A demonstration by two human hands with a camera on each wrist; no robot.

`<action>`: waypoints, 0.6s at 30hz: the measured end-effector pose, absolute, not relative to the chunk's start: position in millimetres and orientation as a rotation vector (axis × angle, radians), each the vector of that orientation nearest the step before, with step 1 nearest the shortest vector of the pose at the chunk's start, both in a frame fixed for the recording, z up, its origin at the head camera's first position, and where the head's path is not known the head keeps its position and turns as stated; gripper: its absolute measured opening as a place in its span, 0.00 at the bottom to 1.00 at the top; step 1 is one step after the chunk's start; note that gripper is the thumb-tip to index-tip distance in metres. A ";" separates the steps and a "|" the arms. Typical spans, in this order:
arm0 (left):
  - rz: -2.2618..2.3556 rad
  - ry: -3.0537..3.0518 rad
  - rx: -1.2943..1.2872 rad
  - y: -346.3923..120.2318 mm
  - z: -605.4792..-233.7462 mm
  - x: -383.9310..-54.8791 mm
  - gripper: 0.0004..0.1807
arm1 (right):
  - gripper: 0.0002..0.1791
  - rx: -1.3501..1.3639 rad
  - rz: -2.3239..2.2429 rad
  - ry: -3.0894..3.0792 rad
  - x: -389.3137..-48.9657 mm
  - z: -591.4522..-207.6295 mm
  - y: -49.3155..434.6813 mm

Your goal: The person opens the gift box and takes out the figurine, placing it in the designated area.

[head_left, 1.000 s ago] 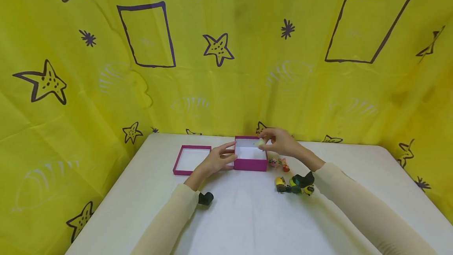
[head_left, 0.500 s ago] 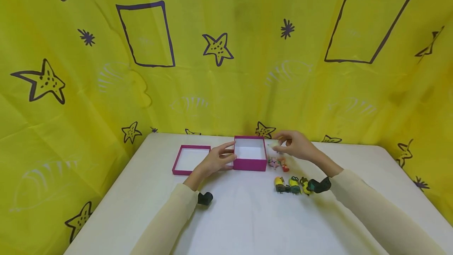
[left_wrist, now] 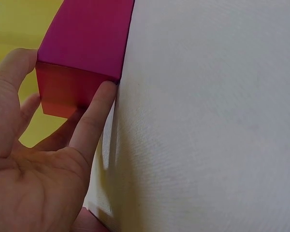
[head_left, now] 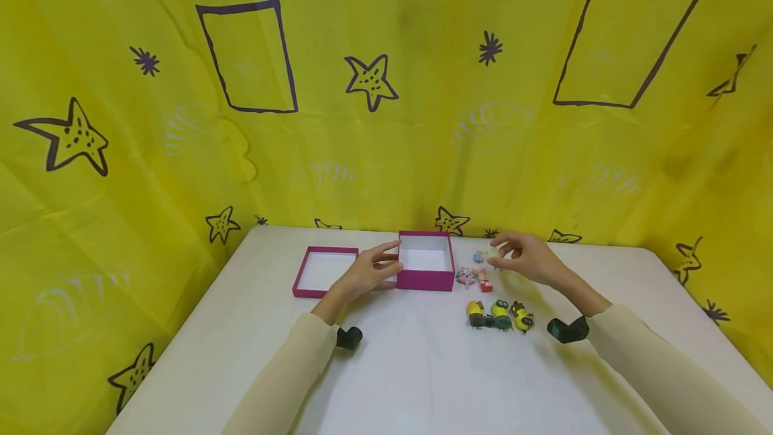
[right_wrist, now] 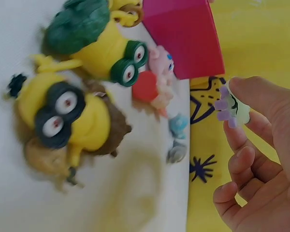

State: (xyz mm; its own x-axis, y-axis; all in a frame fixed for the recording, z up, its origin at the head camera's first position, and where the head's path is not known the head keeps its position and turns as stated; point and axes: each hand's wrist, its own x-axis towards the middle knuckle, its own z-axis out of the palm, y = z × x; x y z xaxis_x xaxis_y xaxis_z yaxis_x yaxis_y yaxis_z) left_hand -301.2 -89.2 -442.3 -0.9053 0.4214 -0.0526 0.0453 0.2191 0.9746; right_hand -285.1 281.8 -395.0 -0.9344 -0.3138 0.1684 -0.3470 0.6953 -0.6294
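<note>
My right hand (head_left: pixel 528 260) is just right of the pink box, low over the table. Thumb and index finger pinch a small pale-green toy with lilac knobs (right_wrist: pixel 235 107). A small light-blue toy (head_left: pixel 478 257) lies just left of those fingertips. My left hand (head_left: pixel 364 274) touches the left side of the magenta box (head_left: pixel 426 280), its fingers spread and nearly straight against the wall. In the left wrist view one fingertip (left_wrist: pixel 108 87) meets the box's bottom corner and another reaches its top edge. The box is white inside, with nothing visible in it.
A shallow magenta-edged lid (head_left: pixel 327 270) lies left of the box. Two pinkish figurines (head_left: pixel 474 278) lie at the box's right corner. Three yellow Minion figurines (head_left: pixel 500 315) lie nearer on the white table (head_left: pixel 386 368). A yellow patterned curtain (head_left: pixel 417 153) hangs behind.
My right hand has moved right and down from over the box's right side, with the pale toy in its fingers, to the table beyond. The left hand stays at the box.
</note>
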 end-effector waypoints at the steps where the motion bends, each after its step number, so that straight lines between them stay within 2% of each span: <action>1: 1.736 2.190 0.434 -89.4 -442.3 -301.4 0.36 | 0.24 0.547 1.074 -2.851 -284.0 -395.8 283.1; 18: 1.746 2.179 0.451 -90.1 -442.1 -301.5 0.36 | 0.26 0.353 1.125 -2.935 -277.3 -418.6 302.0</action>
